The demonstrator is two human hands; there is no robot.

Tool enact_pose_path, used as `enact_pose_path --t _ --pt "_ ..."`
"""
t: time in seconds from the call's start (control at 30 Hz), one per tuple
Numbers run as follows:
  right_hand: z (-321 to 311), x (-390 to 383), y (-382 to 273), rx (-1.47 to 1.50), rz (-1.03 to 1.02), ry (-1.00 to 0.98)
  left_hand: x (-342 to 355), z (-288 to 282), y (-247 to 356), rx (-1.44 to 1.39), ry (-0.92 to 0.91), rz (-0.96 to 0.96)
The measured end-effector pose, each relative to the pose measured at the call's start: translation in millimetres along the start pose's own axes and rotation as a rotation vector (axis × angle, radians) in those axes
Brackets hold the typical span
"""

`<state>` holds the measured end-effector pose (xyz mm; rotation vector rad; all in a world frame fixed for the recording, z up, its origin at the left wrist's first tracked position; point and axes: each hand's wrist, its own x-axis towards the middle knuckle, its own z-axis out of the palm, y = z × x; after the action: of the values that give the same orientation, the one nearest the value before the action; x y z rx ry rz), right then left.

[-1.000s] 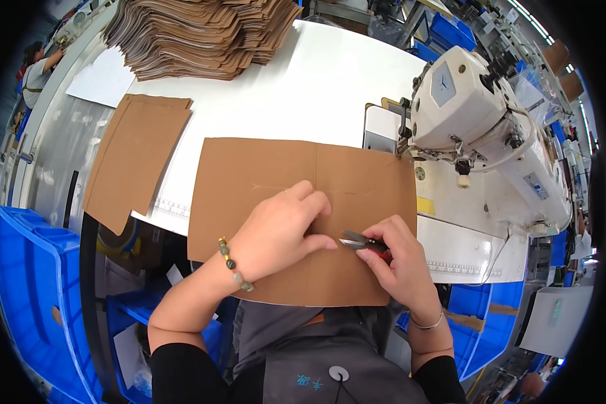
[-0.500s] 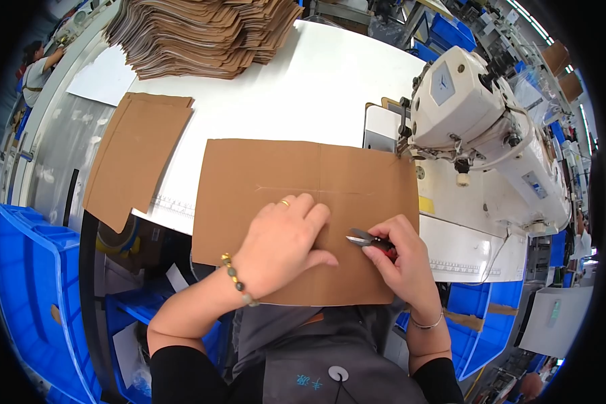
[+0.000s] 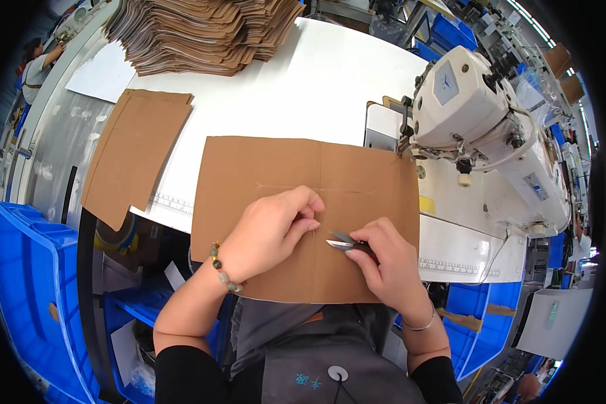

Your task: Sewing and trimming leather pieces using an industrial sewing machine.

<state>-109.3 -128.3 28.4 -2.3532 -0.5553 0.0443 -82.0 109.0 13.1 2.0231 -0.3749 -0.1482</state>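
Observation:
A brown fabric panel (image 3: 370,168) lies spread over the white table in front of me, with a centre crease and a pale stitched line across it. My right hand (image 3: 387,259) grips a pair of thread snips (image 3: 343,242) over the panel, their blades parted and pointing left. Left of the blade tips, my left hand (image 3: 269,225) rests over the panel's middle with thumb and fingers curled together. Whatever those fingers pinch, if anything, is too small to make out. Fine thread-like strands show on the panel just below them.
A white sewing machine (image 3: 464,101) stands at the right, its head beside the panel's corner. Another brown piece (image 3: 138,151) lies at the left. A tall stack of brown pieces (image 3: 195,34) sits at the back. Blue bins (image 3: 30,269) flank the table below.
My left hand's fingers have curled inward from a flatter spread, and its wrist has shifted left. My right hand has moved the snips slightly left, toward the left fingers.

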Motion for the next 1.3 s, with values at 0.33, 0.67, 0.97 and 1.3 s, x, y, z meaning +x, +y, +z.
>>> enact_pose_path --t 0.33,0.67,0.97,1.3 --pt "21.3 6.7 -5.8 -0.155 -0.136 0.066 -0.5 0.2 1.4 0.030 -0.025 -0.020" --pt "23.6 7.6 -6.9 -0.238 -0.164 0.062 -2.0 2.8 0.4 0.100 0.021 0.028" --pt "11.4 -4.0 13.5 -0.134 -0.080 0.172 -19.1 -27.5 -7.0 -0.228 0.039 -0.072" --pt "-60.1 -88.1 138.0 -0.171 0.268 0.547 -170.4 -86.4 -224.1 -0.486 0.070 -0.671"
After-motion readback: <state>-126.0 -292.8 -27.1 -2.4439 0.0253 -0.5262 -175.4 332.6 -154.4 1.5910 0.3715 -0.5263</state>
